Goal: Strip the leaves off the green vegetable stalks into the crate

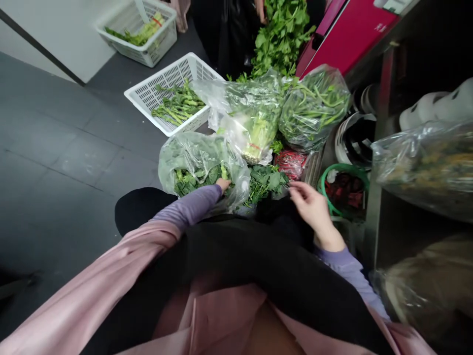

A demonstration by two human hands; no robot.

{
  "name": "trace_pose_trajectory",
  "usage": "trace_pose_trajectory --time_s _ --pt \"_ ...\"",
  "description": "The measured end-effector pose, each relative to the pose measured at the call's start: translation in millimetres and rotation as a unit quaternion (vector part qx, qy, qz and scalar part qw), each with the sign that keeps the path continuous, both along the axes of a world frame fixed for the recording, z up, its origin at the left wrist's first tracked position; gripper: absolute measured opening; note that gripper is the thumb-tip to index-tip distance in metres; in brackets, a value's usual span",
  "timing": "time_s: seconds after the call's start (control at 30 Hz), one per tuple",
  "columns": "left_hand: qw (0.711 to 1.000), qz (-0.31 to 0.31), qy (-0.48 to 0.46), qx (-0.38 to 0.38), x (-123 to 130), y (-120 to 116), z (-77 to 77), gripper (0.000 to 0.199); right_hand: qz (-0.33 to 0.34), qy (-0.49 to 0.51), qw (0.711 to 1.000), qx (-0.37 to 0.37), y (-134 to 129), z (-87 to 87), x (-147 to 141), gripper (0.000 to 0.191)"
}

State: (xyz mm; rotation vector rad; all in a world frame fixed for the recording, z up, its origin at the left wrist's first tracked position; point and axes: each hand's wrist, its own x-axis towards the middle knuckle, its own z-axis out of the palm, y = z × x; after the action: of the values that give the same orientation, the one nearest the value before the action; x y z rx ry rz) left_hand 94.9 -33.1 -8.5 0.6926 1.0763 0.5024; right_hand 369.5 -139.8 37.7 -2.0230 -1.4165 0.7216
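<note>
My left hand reaches into the open clear plastic bag of leafy green stalks; its fingers are mostly hidden among them. To the right, my right hand hangs with bent fingers, thumb and fingertips close together, beside a heap of loose green leaves. Whether it pinches something small cannot be made out. Behind the heap lies a red mesh-like bundle. A white basket holds several trimmed green stalks. Bagged celery-like stalks and a bag of long green vegetables lie farther back.
Another white basket with greens stands at the back left. A green bucket with dark red scraps is at the right, near metal shelving with plastic bags. At the back, a person's hand is near leafy greens.
</note>
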Motion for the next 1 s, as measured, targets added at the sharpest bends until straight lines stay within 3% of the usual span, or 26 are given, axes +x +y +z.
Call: trace_pose_trajectory --time_s 0.1,0.17,0.27,0.33,0.4,0.47,0.53,0.67,0.77,0.87,0.93,1.0 --pt "0.998 -0.028 0.047 -0.02 -27 2 13.2 0.024 0.185 0.153 0.962 -0.129 23 -14.0 -52 0.027" --pt "0.993 -0.071 0.09 -0.041 -53 -8 28.0 0.02 0.214 0.256 0.922 -0.195 38 -28.5 -84 0.028" --pt "0.973 -0.139 0.184 0.019 -85 -39 49.2 0.026 0.123 0.419 0.87 -0.23 56 -41.4 -125 0.043" --pt "0.944 -0.124 0.269 0.144 -92 -62 54.2 0.024 0.056 0.519 0.834 -0.181 66 -38.6 -143 0.048" --pt "0.899 -0.084 0.344 0.258 -85 -79 49.1 0.022 -0.005 0.579 0.809 -0.097 75 -29.1 -150 0.041" --pt "0.873 -0.05 0.365 0.319 -70 -86 37.3 0.019 -0.072 0.587 0.806 -0.019 82 -18.0 -148 0.033" --pt "0.876 -0.037 0.338 0.342 -51 -85 24.8 0.021 -0.125 0.561 0.818 0.025 87 -9.2 -139 0.024" --pt "0.901 -0.056 0.281 0.325 -18 -70 12.4 0.025 -0.153 0.523 0.834 0.084 88 0.5 -121 0.019" --pt "0.926 -0.035 0.226 0.301 1 -65 15.1 0.023 -0.19 0.542 0.81 0.117 88 3.6 -114 0.016" --pt "0.969 -0.026 0.123 0.211 18 -71 23.3 0.026 -0.277 0.53 0.79 0.138 89 1.7 -114 0.015" --pt "0.99 -0.025 0.037 0.133 26 -77 28.6 0.027 -0.304 0.462 0.818 0.16 85 -2.4 -116 0.015" --pt "0.997 -0.023 -0.028 0.073 32 -78 32.0 0.03 -0.262 0.396 0.867 0.151 74 -7.0 -122 0.021"
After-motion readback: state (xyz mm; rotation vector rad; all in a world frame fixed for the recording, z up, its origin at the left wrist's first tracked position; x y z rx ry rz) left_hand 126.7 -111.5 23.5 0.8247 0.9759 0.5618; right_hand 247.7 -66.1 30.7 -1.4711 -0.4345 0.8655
